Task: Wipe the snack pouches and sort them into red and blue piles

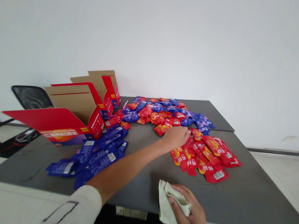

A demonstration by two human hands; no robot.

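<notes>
Left hand (175,138) is lying on the upper-left edge of the red foil sachets (206,155), fingers together, any grip unclear. The pile is extending rightward, long axis crosswise on the table (264,202). Right hand (192,216), farther away, is clamping an off-white cloth (172,200).

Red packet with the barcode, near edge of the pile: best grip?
Pinch the barcode end of the red packet, coming from the near side over the gray table top. That end lies flat and juts out past the red pile, and nothing appears to sit on it, so it should lift free.
</notes>
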